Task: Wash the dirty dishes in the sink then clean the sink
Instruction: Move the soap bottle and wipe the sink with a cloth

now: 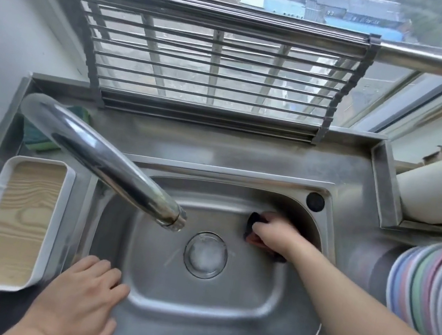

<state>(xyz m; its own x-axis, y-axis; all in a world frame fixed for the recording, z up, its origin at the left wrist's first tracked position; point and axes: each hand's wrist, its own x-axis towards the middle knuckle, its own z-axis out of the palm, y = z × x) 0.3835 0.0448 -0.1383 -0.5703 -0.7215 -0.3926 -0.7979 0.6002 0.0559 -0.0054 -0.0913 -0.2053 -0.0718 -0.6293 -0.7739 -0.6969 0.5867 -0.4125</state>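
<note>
The right hand (272,231) grips a dark scrubbing cloth (255,225) against the stainless steel sink (190,305) wall; the left hand (87,294) rests open-fingered on the rim. Wet steel may let the cloth slip, leaving the corner unscrubbed.

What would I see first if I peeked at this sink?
Probably the big shiny tap curving from the left over the steel sink. Next, the right hand deep in the basin's far right corner, gripping a dark cloth, while the left hand rests flat on the near rim. Then the stack of pastel plates standing on edge at the right.
</note>
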